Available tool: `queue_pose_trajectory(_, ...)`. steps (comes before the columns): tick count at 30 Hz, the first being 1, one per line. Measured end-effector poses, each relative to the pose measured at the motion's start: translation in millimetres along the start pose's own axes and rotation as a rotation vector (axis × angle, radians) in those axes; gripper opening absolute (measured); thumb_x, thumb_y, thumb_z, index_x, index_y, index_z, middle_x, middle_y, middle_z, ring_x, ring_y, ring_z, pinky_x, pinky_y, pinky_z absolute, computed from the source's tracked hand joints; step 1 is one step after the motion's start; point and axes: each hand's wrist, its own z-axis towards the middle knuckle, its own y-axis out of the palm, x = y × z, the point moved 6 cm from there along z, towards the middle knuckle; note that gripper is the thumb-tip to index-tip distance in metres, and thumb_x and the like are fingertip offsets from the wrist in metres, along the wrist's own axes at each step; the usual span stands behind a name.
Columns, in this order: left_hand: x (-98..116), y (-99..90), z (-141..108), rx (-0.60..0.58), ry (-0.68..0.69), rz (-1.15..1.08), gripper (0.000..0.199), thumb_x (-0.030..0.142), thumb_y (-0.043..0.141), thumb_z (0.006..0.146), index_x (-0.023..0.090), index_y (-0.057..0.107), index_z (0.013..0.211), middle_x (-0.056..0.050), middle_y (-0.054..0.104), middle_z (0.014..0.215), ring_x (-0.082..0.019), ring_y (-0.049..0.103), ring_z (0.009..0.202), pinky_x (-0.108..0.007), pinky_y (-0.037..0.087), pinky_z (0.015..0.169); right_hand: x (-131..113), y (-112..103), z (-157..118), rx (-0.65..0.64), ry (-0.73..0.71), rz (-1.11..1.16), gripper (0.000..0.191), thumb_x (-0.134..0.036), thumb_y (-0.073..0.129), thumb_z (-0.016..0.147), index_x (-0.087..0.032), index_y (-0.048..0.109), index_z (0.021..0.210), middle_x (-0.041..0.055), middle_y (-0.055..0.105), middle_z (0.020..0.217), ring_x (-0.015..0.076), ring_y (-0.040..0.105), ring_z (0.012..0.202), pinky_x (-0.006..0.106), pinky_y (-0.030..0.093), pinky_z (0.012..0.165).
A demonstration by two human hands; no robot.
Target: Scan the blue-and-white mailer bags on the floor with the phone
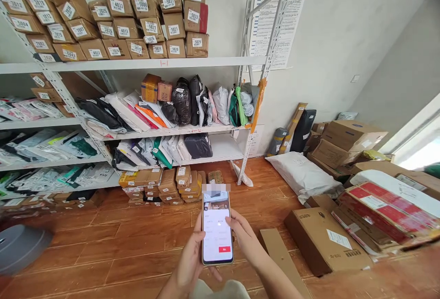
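A smartphone (217, 239) is held upright in front of me, its lit screen facing me. The screen shows a camera picture at the top, a white form below and a red button near the bottom. My left hand (190, 254) is closed around the phone's left edge, the thumb along its side. On the other side my right hand (242, 232) grips the upper right edge, with its thumb at the screen. The fingers behind the phone are mostly hidden.
White metal shelves (154, 63) carry numbered cartons (117, 5) above and bagged parcels (182, 102) below. Small boxes (168, 184) are stacked on the wooden floor. To the right lie a white sack (302, 173) and large cartons (323, 239). A grey round object (22, 248) stands at left.
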Motion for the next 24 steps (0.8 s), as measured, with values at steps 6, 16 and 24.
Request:
queue_pose_trajectory(6, -3.8, 0.9, -0.6, -0.065, -0.015, 0.011, 0.084, 0.049, 0.050, 0.078, 0.036, 0.000, 0.144, -0.008, 0.041, 0.141, -0.029, 0.060, 0.094, -0.030, 0.054, 0.043, 5.9, -1.9, 11.2, 0.091, 0.020, 0.014, 0.049, -0.066, 0.059, 0.068, -0.019, 0.061, 0.061, -0.0012, 0.054, 0.056, 0.0156, 0.043, 0.057, 0.028, 0.037, 0.056)
queue_pose_trajectory(16, -2.1, -6.9, 6.5, -0.018, -0.007, -0.067, 0.078, 0.048, 0.047, 0.081, 0.039, 0.002, 0.144, -0.005, 0.046, 0.138, -0.030, 0.059, 0.100, -0.026, 0.052, 0.043, 10.7, 5.5, 1.9, -0.042, -0.003, 0.061, 0.046, -0.060, 0.056, 0.074, -0.023, 0.066, 0.101, 0.0047, 0.070, 0.093, 0.0261, 0.058, 0.088, 0.038, 0.042, 0.083)
queue_pose_trajectory(24, -12.2, -14.3, 43.4, -0.073, -0.021, 0.024, 0.080, 0.068, 0.054, 0.070, 0.026, 0.041, 0.137, -0.007, 0.055, 0.130, -0.033, 0.046, 0.122, -0.039, 0.052, 0.085, 48.9, -2.3, 17.3, -0.067, -0.079, 0.160, 0.064, -0.059, 0.072, 0.060, -0.032, 0.056, 0.116, 0.0048, 0.072, 0.101, 0.0291, 0.066, 0.085, 0.046, 0.049, 0.084)
